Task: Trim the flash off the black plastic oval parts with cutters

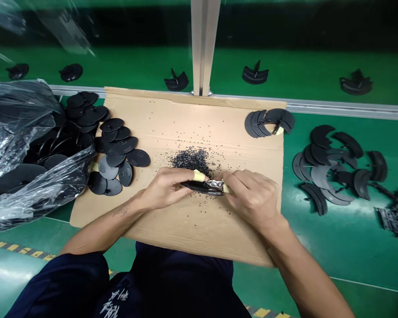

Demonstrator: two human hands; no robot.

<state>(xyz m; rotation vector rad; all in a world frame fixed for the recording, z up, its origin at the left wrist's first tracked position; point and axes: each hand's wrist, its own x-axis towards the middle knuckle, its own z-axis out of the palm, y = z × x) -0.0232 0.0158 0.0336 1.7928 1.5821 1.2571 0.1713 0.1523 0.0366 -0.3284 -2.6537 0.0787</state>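
- Broadly, with 12 o'clock straight ahead and the clock centred on the cardboard, a green table (345, 251) lies under everything.
- The cardboard sheet (185, 229) makes the work area; working over its middle should keep offcuts together.
- A clear plastic bag (6, 212) of black discs sits at 9 o'clock.
- Curved black pieces (321, 176) lie loosely heaped at 3 o'clock, beyond the cardboard's edge.
- Loose discs (116, 158) overlap near 10 o'clock, within the left hand's reach.
- More arcs stand in a fanned stack (257, 123) at 2 o'clock.
- The right hand (252, 194), just right of centre, is closed around a tool; a light, even squeeze seems best.
- The left hand (161, 187), at 8 o'clock, pinches the held piece between thumb and fingers; those tips are best kept behind the cutting end.
- The held piece (205, 189), black and almost edge-on, is near the centre; I'd brace it firmly so it cannot twist.
- A metal tool (215, 183), apparently a nipper, meets its edge; setting it flush should give a clean cut.
- Yellow tape (198, 176) wraps a left fingertip.
- Tiny black scraps (190, 159) heap at 11 o'clock from the held piece.
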